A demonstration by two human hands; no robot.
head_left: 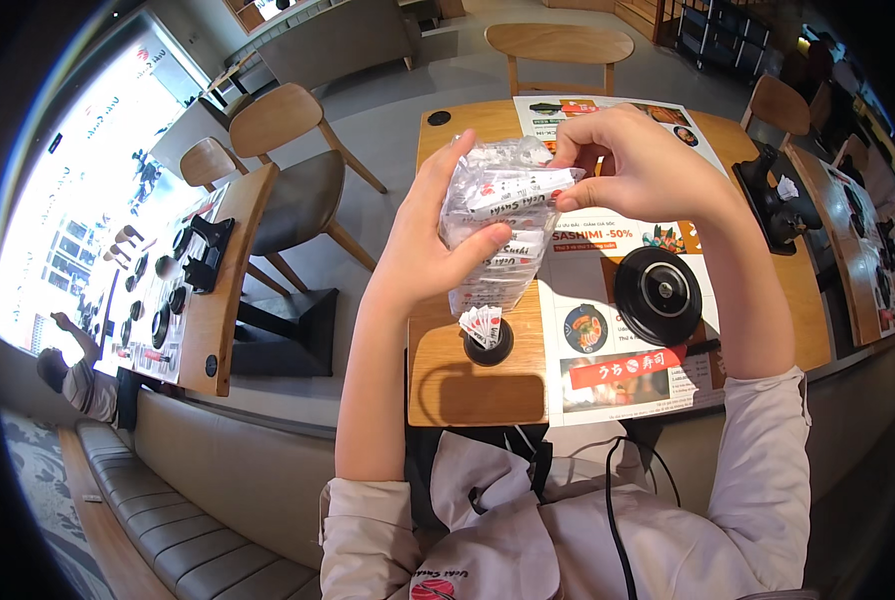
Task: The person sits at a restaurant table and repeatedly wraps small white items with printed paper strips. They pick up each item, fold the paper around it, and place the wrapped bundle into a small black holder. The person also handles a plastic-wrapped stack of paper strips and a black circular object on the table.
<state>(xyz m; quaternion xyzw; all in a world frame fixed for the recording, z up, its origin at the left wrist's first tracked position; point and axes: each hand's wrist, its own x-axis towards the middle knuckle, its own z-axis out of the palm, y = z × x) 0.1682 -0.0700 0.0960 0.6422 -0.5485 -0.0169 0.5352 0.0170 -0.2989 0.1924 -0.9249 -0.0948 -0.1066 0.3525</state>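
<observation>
My left hand (436, 232) grips a clear plastic bag (492, 281) filled with small white printed paper packets. At the bag's upper right, my right hand (612, 169) pinches the end of a white packet (530, 187) lying at its mouth. Below the bag, a small round black holder (490, 349) stands on the wooden table (436, 375) with several like packets (482, 324) fanned upright in it. What the packets contain cannot be told.
Printed paper placemats (586, 300) bear a stack of black dishes (657, 289) and a red-sleeved utensil packet (627, 367). A black condiment tray (774, 199) stands at the right. Chairs surround the table; at far left a person (80, 382) is near another set table.
</observation>
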